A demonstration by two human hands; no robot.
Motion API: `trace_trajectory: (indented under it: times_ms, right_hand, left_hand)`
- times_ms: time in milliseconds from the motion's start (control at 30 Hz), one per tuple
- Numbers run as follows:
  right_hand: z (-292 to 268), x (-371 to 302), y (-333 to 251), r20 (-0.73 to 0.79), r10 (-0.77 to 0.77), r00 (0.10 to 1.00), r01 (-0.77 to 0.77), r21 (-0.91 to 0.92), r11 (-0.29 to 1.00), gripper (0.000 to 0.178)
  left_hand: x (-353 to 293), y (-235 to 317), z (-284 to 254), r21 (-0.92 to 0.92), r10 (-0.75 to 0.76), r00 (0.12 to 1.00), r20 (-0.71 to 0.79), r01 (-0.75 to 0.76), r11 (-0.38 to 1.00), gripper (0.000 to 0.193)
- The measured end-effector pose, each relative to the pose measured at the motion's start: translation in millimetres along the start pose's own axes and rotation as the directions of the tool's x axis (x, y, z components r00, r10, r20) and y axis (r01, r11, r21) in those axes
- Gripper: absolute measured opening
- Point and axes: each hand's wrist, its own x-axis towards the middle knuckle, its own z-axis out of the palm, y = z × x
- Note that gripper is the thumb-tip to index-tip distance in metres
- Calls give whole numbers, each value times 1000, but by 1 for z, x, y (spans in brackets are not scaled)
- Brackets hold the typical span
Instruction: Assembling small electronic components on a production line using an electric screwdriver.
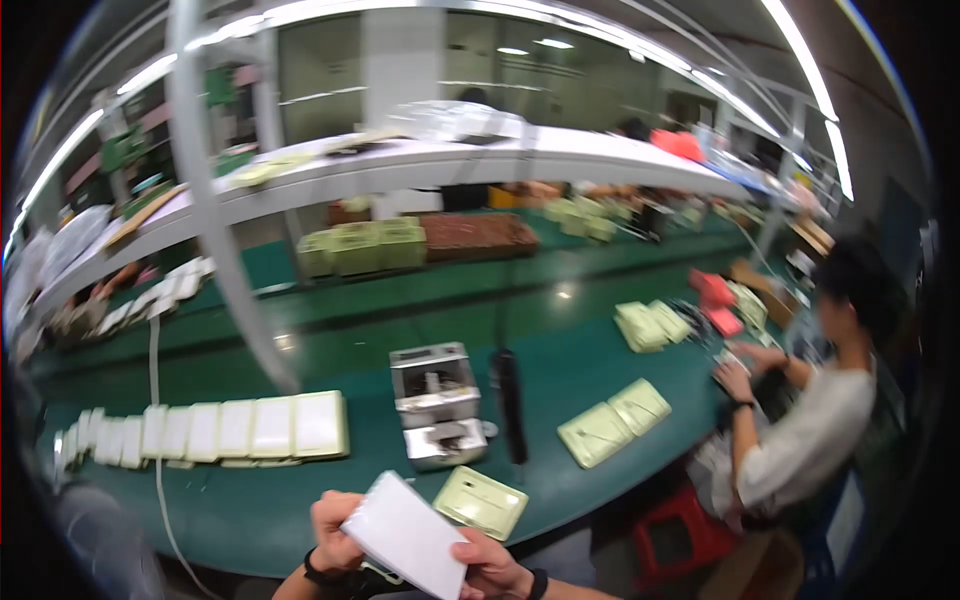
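Note:
A flat white rectangular panel (408,535) is held tilted above the near edge of the table. My left hand (336,532) is closed, its fingers curled against the panel's left edge. My right hand (492,565) grips the lower right corner, thumb on the white face and fingers hidden underneath. Below the panel, part of a thin pale cord (382,574) shows. Just beyond my right hand lies a pale green plastic casing (481,503). Behind it stands a metal parts box (436,402) with small parts inside, and a black hanging electric screwdriver (509,405), blurred.
Several white-faced panels (237,430) overlap in a row at the left of the green table (540,375). Two joined green casings (613,422) lie to the right. Beyond them a co-worker (815,410) sits handling something small, near a red stool (672,540). A shelf post (215,190) rises at left.

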Motion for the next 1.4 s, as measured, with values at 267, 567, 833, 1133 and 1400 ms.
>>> trace_trajectory:
  times_ms: [267, 567, 833, 1133, 1400]
  right_hand:
    - [2, -15, -5, 81, -38, 996, 30, 98, 995, 58]
    - [35, -21, -23, 303, 10, 953, -66, 176, 982, 50]
    - [55, -2, -11, 361, -1, 933, -70, 182, 981, 55]
    - [41, 8, -12, 213, 143, 967, -86, -253, 964, 64]
    - [76, 40, -25, 388, -238, 891, 440, -602, 666, 86]
  left_hand:
    - [-25, -32, 26, -289, -197, 966, -169, 143, 947, 44]
    - [-2, 38, 71, -586, -432, 868, -245, 223, 779, 26]
    - [3, 59, 67, -661, -359, 887, -290, 86, 746, 24]
    - [-7, 58, 11, -439, -151, 974, -168, 63, 896, 21]
    - [-8, 62, -4, 79, -112, 983, 146, 101, 992, 20]
